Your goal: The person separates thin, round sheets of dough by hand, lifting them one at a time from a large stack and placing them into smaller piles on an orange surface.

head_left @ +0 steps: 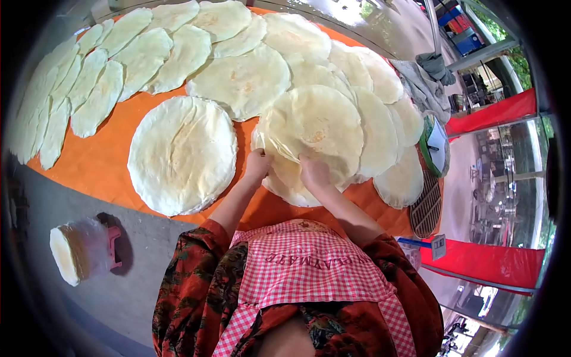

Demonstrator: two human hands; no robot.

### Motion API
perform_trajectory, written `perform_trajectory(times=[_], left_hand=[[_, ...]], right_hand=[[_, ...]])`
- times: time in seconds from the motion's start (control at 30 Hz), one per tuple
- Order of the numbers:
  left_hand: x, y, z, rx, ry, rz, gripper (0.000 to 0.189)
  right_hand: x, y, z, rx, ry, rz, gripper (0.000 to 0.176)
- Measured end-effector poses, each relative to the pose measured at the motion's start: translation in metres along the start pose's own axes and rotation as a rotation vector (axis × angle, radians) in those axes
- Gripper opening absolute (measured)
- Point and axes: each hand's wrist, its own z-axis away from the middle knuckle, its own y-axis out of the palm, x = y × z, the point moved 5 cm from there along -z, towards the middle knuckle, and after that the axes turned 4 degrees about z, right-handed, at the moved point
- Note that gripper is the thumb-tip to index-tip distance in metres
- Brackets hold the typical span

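Note:
Round, thin, pale flatbreads lie over the orange tabletop [107, 146]. Directly in front of me is a pile of them, its top flatbread [321, 122] lightly browned in the middle. My left hand [259, 164] is closed in a pinch on the near left edge of this flatbread, where it lifts and folds. Beside it, my right hand [314, 172] pinches the same raised near edge, fingers pressed together. Under the hands, more flatbread shows at the table's near side. To the left stands a thick, neat stack of flatbreads [181, 156], apart from my left hand.
Overlapping flatbreads [241, 80] cover the table's far side. At the right end are a grey cloth [422, 89], a round green-rimmed item [436, 146] and a brown slatted mat [426, 205]. A plastic-wrapped stack [80, 251] sits on a pink stool [114, 247] at lower left.

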Motion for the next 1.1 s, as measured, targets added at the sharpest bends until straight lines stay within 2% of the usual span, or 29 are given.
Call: perform_trajectory(times=[0.03, 0.13, 0.23, 0.33, 0.43, 0.53, 0.57, 0.63, 0.73, 0.77, 0.83, 0.87, 0.9, 0.93, 0.97, 1.03, 1.1], left_hand=[[-0.003, 0.002, 0.004, 0.046, -0.061, 0.097, 0.016], [0.005, 0.006, 0.002, 0.043, -0.077, 0.180, 0.016], [0.014, 0.012, 0.003, 0.051, -0.129, 0.334, 0.018], [0.015, 0.017, 0.006, 0.084, -0.140, 0.516, 0.020], [0.007, 0.022, 0.016, 0.101, -0.123, 0.579, 0.024], [0.012, 0.022, 0.013, 0.109, -0.136, 0.509, 0.029], [0.015, 0.022, 0.010, 0.111, -0.144, 0.474, 0.031], [0.012, 0.025, 0.015, 0.142, -0.189, 0.637, 0.032], [0.016, 0.030, 0.023, 0.166, -0.212, 0.788, 0.036], [0.020, 0.035, 0.024, 0.173, -0.210, 0.826, 0.038], [0.034, 0.035, 0.019, 0.092, -0.195, 0.611, 0.050], [0.039, 0.036, 0.017, 0.090, -0.172, 0.558, 0.054], [0.040, 0.038, 0.016, 0.093, -0.151, 0.506, 0.057], [0.039, 0.039, 0.016, 0.063, -0.146, 0.466, 0.057], [0.037, 0.041, 0.017, 0.034, -0.143, 0.425, 0.057], [0.031, 0.042, 0.019, 0.004, -0.144, 0.396, 0.058], [0.023, 0.041, 0.023, 0.004, -0.160, 0.419, 0.058]], right_hand=[[0.003, 0.000, 0.000, 0.027, -0.005, 0.025, 0.013], [0.017, -0.006, 0.009, 0.060, -0.074, 0.022, 0.016], [0.026, -0.001, 0.016, -0.036, -0.163, 0.083, 0.016], [0.027, -0.009, 0.020, -0.141, -0.137, -0.121, 0.019], [0.020, 0.002, 0.017, 0.058, -0.033, -0.169, 0.026], [0.036, 0.001, 0.013, 0.141, -0.190, -0.010, 0.032], [0.038, -0.001, 0.014, 0.057, -0.157, -0.017, 0.033], [0.040, -0.004, 0.021, -0.102, -0.097, -0.038, 0.035], [0.026, -0.006, 0.012, -0.087, -0.024, -0.063, 0.031], [0.013, -0.004, 0.006, 0.059, 0.087, -0.180, 0.029], [-0.019, -0.022, -0.020, 0.359, 0.301, -0.405, 0.025], [-0.074, 0.000, -0.045, 0.401, 0.168, -0.415, 0.024], [-0.115, -0.027, -0.071, 0.451, 0.269, -0.325, 0.029], [-0.134, -0.099, -0.089, 0.375, 0.238, -0.387, 0.040], [-0.183, -0.132, -0.109, 0.312, 0.350, -0.554, 0.050], [-0.255, -0.211, -0.152, -0.030, 0.103, -0.206, 0.049], [-0.265, -0.280, -0.158, 0.017, 0.240, -0.237, 0.038]])
